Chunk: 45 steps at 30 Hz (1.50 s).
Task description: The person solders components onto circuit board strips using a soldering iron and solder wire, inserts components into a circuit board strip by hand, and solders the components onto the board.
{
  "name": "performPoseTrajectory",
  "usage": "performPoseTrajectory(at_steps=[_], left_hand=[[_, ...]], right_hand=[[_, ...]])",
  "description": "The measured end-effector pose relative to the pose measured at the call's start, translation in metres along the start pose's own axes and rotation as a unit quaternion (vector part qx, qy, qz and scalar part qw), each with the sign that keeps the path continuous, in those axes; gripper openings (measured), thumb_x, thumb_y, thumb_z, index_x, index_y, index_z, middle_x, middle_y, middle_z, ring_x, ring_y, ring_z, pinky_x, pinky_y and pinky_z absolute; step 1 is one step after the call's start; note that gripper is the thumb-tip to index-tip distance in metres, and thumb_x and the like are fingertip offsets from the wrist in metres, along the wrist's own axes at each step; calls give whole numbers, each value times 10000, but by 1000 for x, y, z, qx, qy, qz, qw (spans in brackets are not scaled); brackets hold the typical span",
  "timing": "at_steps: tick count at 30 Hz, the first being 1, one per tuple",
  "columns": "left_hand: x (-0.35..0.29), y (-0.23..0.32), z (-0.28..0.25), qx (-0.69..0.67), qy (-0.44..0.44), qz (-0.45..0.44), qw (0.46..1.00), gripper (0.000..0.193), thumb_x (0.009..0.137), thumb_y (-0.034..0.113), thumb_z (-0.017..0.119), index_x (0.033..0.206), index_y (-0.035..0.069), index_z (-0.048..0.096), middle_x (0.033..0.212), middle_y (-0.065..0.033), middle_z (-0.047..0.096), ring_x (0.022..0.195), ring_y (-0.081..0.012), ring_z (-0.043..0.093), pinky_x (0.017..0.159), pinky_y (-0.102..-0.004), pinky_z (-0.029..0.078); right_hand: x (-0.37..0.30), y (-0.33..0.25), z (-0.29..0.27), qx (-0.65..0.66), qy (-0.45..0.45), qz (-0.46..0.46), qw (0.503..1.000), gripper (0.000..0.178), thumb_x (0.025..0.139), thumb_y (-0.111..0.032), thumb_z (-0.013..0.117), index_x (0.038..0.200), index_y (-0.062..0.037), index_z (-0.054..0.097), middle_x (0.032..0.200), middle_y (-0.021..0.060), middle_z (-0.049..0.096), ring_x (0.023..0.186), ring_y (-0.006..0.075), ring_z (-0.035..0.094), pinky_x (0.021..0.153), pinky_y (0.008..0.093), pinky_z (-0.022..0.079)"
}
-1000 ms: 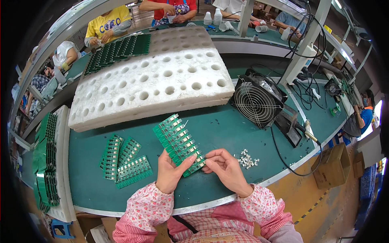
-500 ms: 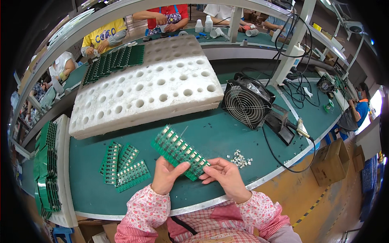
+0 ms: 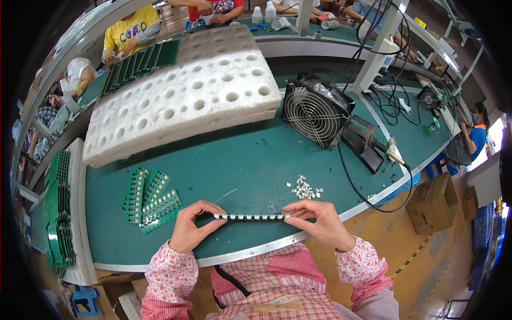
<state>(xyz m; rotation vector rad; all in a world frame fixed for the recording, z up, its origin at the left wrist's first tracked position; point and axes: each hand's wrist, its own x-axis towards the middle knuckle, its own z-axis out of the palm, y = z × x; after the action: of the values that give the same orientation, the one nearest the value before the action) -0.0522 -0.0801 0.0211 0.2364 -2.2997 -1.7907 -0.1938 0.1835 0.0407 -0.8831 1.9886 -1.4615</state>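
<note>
Between my two hands a circuit board strip is held edge-on, with a row of small white connectors along its upper edge. My left hand pinches its left end between thumb and fingers. At the other end, my right hand grips it the same way. A thin silvery wire sticks out from beside my left fingers; where it ends in the hand is hidden. Beyond my right hand lies a pile of loose white connectors. Several green circuit boards lie fanned out left of my left hand.
A white foam block carries more boards at the back. Another stack of boards leans at the left. A black fan and a soldering iron in its stand with a trailing cable are at the right. Co-workers sit beyond the bench.
The board strip has turned from slanted, face showing, to level and edge-on. My left hand has moved left to its end, and my right hand slightly right. The whole view has shifted a little.
</note>
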Motion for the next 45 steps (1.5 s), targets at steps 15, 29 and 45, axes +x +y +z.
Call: performPoseTrajectory(at_steps=[15,29,45], left_hand=[[-19,-3,9,88,42,8,995,161,701,-4,713,849,32,661,878,-64,682,837,-183,641,776,-291,482],[-25,1,4,80,38,11,996,195,719,108,766,872,45,665,907,-66,678,847,-188,637,784,-296,476],[-31,5,3,117,38,42,992,206,724,133,769,883,64,657,908,-52,680,854,-195,642,815,-305,443]], right_hand=[[-9,2,28,-75,97,-105,987,250,755,-23,725,992,2,648,906,108,667,804,168,673,711,259,545],[-9,0,33,-131,124,-121,976,244,736,1,732,967,2,653,878,96,664,760,158,663,681,249,538],[-14,-1,36,-125,122,-127,976,253,736,-7,733,973,-5,647,864,109,653,761,173,663,677,261,542]])
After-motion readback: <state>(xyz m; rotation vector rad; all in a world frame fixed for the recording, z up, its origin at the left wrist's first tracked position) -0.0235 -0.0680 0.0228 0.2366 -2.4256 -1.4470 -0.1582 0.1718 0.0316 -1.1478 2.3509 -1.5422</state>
